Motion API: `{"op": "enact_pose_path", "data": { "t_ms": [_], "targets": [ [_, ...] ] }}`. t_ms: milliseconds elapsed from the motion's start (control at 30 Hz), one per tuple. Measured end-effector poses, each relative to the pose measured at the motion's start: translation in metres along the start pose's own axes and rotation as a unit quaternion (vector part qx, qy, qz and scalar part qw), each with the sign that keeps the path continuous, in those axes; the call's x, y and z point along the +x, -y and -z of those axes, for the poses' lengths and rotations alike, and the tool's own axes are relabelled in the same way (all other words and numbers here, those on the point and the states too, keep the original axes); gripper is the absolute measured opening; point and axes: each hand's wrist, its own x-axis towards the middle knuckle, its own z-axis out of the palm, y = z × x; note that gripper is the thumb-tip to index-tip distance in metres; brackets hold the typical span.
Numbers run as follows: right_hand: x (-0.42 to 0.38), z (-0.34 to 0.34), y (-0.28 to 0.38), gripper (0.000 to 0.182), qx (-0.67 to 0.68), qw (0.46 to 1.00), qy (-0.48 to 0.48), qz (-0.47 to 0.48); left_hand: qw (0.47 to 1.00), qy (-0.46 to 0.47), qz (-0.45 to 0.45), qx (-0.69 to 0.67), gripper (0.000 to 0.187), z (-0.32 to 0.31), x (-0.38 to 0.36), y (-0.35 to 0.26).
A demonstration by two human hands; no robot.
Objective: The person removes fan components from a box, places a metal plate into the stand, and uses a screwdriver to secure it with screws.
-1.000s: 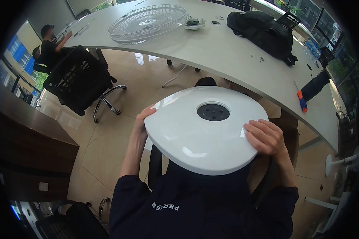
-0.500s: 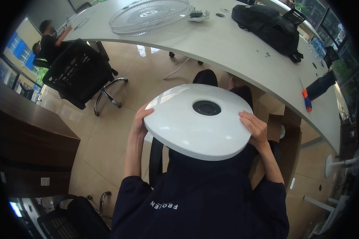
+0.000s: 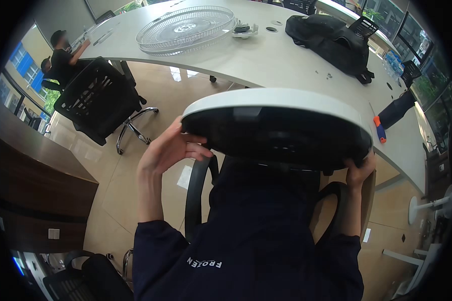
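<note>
White round base (image 3: pixel 276 103) is being held tilted, dark underside showing — left hand (image 3: pixel 168 150) fingers curled on its rim, right hand (image 3: pixel 359 173) fingers clamped under the opposite edge, probably gripping.

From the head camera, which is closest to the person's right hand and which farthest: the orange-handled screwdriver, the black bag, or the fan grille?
From the right hand, gripping the white base:
1. Screwdriver, just above it on the table's right edge.
2. Black bag, farther up the table, right of centre.
3. Fan grille, far across at the table's upper left.
</note>
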Motion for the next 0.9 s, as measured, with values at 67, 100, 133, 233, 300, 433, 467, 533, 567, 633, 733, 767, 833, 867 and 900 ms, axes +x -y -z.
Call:
{"op": "enact_pose_path", "data": {
  "t_ms": [67,100,133,233,300,433,467,533,567,633,733,767,833,867,900],
  "targets": [
    [0.007,0.002,-0.005,0.037,0.023,1.0,-0.005,-0.004,0.998,0.01,0.054,0.019,0.058,-0.005,0.018,0.002],
    [0.007,0.002,-0.011,0.042,0.036,0.997,0.01,-0.066,0.998,0.011,0.052,0.02,0.058,-0.001,0.03,0.006],
    [0.01,0.002,-0.016,0.047,0.05,0.991,0.026,-0.125,0.996,0.013,0.084,0.038,0.056,0.006,0.047,0.011],
    [0.024,-0.01,-0.027,0.051,0.064,0.984,0.007,-0.166,0.988,0.023,0.118,0.097,0.052,0.014,0.082,0.0],
    [0.025,-0.007,-0.044,0.054,0.063,0.984,0.017,-0.166,0.938,-0.004,0.174,0.3,0.057,0.011,0.098,-0.008],
    [0.025,-0.009,-0.066,0.058,0.093,0.968,0.019,-0.232,0.933,0.036,0.209,0.291,0.055,0.014,0.129,-0.014],
    [0.023,-0.009,-0.07,0.059,0.101,0.964,0.007,-0.244,0.917,0.024,0.195,0.346,0.057,0.011,0.136,-0.011],
    [0.021,-0.011,-0.076,0.058,0.07,0.968,-0.006,-0.239,0.897,0.017,0.184,0.401,0.059,0.005,0.151,-0.002],
    [0.019,-0.011,-0.079,0.058,0.038,0.972,-0.016,-0.232,0.877,-0.006,0.146,0.458,0.059,0.003,0.158,0.004],
    [0.015,-0.005,-0.09,0.058,0.018,0.97,-0.005,-0.242,0.852,-0.024,0.108,0.512,0.058,0.0,0.168,0.011],
    [0.004,0.0,-0.11,0.058,-0.051,0.972,-0.002,-0.229,0.813,-0.058,0.066,0.576,0.056,-0.005,0.179,0.015],
    [0.002,0.001,-0.112,0.058,-0.1,0.973,-0.015,-0.209,0.834,-0.055,0.071,0.545,0.056,-0.005,0.181,0.015],
    [-0.001,0.002,-0.114,0.059,-0.081,0.971,-0.01,-0.226,0.853,-0.05,0.079,0.514,0.056,-0.005,0.188,0.017],
    [-0.003,0.002,-0.112,0.06,-0.062,0.969,-0.002,-0.24,0.85,-0.057,0.091,0.516,0.057,-0.005,0.19,0.019],
    [-0.005,0.002,-0.109,0.06,-0.062,0.968,-0.003,-0.242,0.846,-0.065,0.103,0.519,0.058,-0.005,0.192,0.021]
  ]
}}
